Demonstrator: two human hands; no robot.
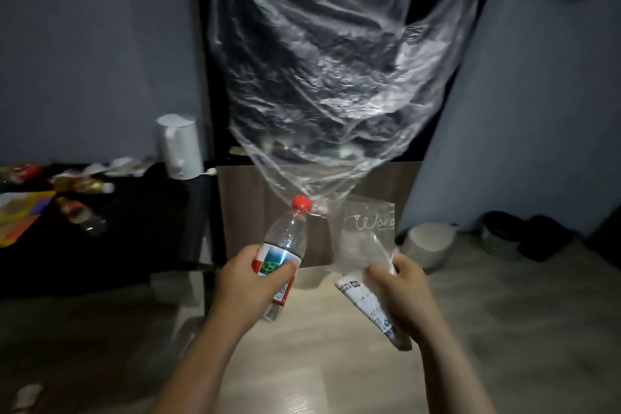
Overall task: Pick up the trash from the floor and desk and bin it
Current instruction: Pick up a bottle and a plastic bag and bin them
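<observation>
Both hands full
Left hand (255,279) grips a red-capped bottle (288,239), right hand (400,289) clutches a wrapper (364,245), clear bag (322,60) billowing above.

Two hands: left hand (255,276), right hand (400,292). One red-capped bottle (285,239), one big clear bag (322,70), one wrapper (363,235), one white kettle (179,148).
</observation>
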